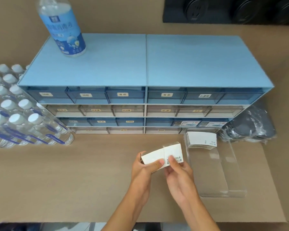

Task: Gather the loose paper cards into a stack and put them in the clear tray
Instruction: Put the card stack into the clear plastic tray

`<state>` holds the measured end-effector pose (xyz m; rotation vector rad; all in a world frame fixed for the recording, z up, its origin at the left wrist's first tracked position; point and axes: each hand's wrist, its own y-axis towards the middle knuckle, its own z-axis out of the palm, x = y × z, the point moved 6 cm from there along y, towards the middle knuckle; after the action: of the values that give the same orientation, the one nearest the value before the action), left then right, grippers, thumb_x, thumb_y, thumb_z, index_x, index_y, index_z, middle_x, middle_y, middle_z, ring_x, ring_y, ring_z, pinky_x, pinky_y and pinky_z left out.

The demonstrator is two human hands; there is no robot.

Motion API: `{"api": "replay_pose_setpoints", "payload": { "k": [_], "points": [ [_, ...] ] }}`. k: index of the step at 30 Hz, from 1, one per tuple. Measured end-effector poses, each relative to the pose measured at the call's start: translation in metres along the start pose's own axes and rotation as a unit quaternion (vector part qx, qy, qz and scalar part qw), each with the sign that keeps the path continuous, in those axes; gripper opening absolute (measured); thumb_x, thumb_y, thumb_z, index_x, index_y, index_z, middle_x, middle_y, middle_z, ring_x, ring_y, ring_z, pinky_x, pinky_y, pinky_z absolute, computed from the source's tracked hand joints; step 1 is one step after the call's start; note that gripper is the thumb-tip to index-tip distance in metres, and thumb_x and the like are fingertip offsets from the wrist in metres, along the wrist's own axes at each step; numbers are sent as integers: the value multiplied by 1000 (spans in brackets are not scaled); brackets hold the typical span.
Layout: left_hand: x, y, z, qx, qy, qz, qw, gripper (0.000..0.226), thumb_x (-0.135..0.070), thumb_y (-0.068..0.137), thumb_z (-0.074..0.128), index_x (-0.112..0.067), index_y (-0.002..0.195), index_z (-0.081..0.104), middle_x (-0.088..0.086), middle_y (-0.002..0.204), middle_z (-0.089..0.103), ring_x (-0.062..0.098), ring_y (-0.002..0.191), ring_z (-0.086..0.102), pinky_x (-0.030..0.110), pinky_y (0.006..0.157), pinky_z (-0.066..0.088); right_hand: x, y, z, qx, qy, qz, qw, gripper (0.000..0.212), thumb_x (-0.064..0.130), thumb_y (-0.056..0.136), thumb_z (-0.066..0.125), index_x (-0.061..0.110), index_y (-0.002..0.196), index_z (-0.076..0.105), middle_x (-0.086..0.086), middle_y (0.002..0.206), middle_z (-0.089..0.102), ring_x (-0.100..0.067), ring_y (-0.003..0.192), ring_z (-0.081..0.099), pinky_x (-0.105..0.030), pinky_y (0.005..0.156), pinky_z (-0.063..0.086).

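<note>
I hold a thick stack of white paper cards [158, 155] above the brown table, just left of the clear tray [223, 189]. My left hand [142, 167] grips the stack's left end, thumb on top. My right hand [178, 174] holds the right end, thumb pressed on the printed corner. The stack is split into two slightly offset halves. Another stack of white cards [202, 140] lies inside the far end of the tray; the near part of the tray holds nothing.
A blue drawer cabinet [145, 64] with labelled drawers stands behind, a large bottle [63, 29] on top. A pack of water bottles [15, 110] lies at the left. A dark item in plastic wrap [254, 125] sits right of the tray.
</note>
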<state>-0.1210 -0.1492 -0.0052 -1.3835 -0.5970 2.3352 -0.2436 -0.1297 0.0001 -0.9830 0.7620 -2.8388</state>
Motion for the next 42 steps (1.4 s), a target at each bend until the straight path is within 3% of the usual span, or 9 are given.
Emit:
{"api": "replay_pose_setpoints", "payload": {
  "k": [5, 9, 13, 18, 24, 26, 31, 36, 42],
  "points": [
    [21, -8, 60, -2, -32, -34, 999, 58, 1, 59, 85, -1, 112, 61, 27, 114, 71, 33, 97, 70, 45, 88, 51, 32, -12, -26, -72, 31, -15, 997, 48, 13, 74, 72, 10, 122, 65, -11, 109, 74, -22, 94, 70, -36, 89, 44],
    [49, -18, 108, -8, -109, -82, 991, 48, 11, 76, 75, 6, 120, 57, 30, 114, 70, 33, 89, 72, 38, 77, 58, 67, -19, -54, -146, 51, -57, 986, 52, 13, 71, 73, 4, 121, 64, -11, 99, 76, -21, 83, 72, -36, 85, 50],
    [78, -27, 151, -20, -155, -152, 976, 35, 6, 84, 69, 6, 119, 61, 29, 111, 72, 36, 91, 72, 43, 85, 60, 90, -16, -76, -192, 86, -48, 976, 42, 14, 74, 75, 2, 113, 67, -18, 101, 74, -28, 84, 74, -43, 85, 57],
    [109, -17, 169, -86, -143, -225, 960, 16, -6, 86, 73, -5, 99, 65, 7, 66, 63, 15, 50, 57, 25, 51, 53, 94, -1, -111, -252, 89, 43, 963, 16, 16, 82, 72, 4, 88, 64, -11, 75, 60, -24, 61, 57, -31, 60, 49],
    [133, -11, 172, -142, -138, -247, 948, 29, -10, 86, 75, 3, 109, 64, 23, 92, 65, 29, 77, 62, 47, 96, 52, 87, 16, -136, -305, 83, 95, 944, 21, 16, 81, 76, 6, 89, 60, -9, 70, 52, -20, 57, 47, -33, 60, 45],
    [136, -7, 171, -158, -123, -242, 950, 30, -11, 86, 75, 5, 110, 65, 24, 98, 65, 30, 81, 63, 47, 95, 53, 85, 23, -140, -321, 70, 101, 939, 23, 16, 80, 76, 3, 90, 61, -11, 71, 55, -22, 58, 51, -37, 63, 50],
    [142, 3, 169, -174, -71, -237, 953, 24, -12, 86, 75, 2, 102, 64, 24, 90, 66, 30, 72, 62, 45, 84, 56, 80, 36, -143, -327, 43, 97, 939, 30, 13, 80, 77, -2, 102, 64, -22, 94, 58, -34, 84, 55, -60, 100, 47],
    [147, 12, 166, -177, -54, -250, 950, 35, -15, 90, 71, 13, 111, 65, 25, 96, 69, 33, 77, 64, 49, 89, 55, 79, 40, -150, -358, -8, 97, 929, 39, 8, 72, 83, -16, 99, 66, -27, 90, 65, -37, 78, 62, -66, 89, 52],
    [146, 23, 163, -190, -13, -243, 951, 36, -19, 90, 71, 10, 111, 69, 26, 109, 72, 32, 78, 66, 47, 91, 57, 83, 45, -155, -383, -54, 98, 917, 22, 6, 70, 85, -7, 72, 66, -20, 66, 66, -32, 65, 62, -49, 70, 59]
  ]
}}
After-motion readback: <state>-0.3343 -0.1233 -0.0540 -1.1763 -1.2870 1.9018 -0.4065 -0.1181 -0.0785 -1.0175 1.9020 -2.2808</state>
